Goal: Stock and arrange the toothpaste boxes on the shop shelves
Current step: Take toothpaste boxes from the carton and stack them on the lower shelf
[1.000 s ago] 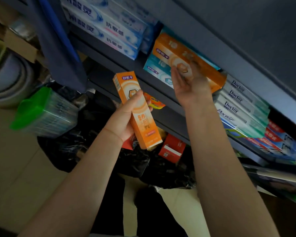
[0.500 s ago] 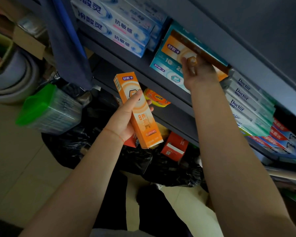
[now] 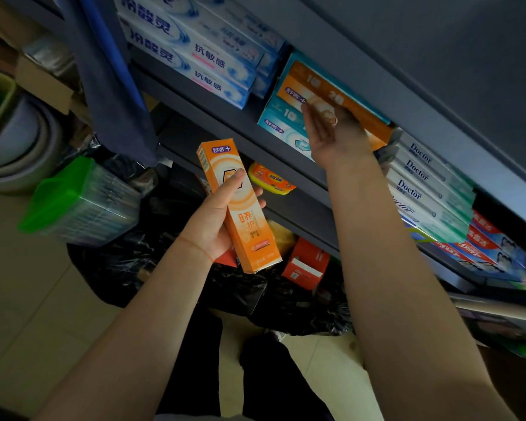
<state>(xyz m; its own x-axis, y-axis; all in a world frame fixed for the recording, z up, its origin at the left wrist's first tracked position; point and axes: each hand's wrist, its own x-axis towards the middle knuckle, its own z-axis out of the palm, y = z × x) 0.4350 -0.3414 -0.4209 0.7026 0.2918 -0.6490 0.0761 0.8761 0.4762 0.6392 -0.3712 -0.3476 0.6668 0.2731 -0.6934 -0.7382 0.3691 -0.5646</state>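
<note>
My left hand (image 3: pixel 216 220) grips an orange toothpaste box (image 3: pixel 243 214) upright in front of the grey shelves (image 3: pixel 225 117). Higher up, my right hand (image 3: pixel 334 135) presses straight fingers against a second orange box (image 3: pixel 343 95). That box lies on top of teal toothpaste boxes (image 3: pixel 281 123) on the shelf, slotted under the shelf above. Blue-and-white toothpaste boxes (image 3: pixel 189 53) are stacked to its left. White-and-green "Doctor" boxes (image 3: pixel 422 183) are stacked to its right.
Red-and-blue toothpaste boxes (image 3: pixel 492 253) lie further right. A black plastic bag (image 3: pixel 286 296) on the floor holds red boxes (image 3: pixel 305 262). An orange-yellow packet (image 3: pixel 271 177) sits on the lower shelf. A green-lidded clear container (image 3: pixel 79 202) and a hanging dark blue cloth (image 3: pixel 110 86) are at left.
My right hand carried the second orange box up from a tilted hold and pushed it flat onto the teal boxes. My left hand kept its box still.
</note>
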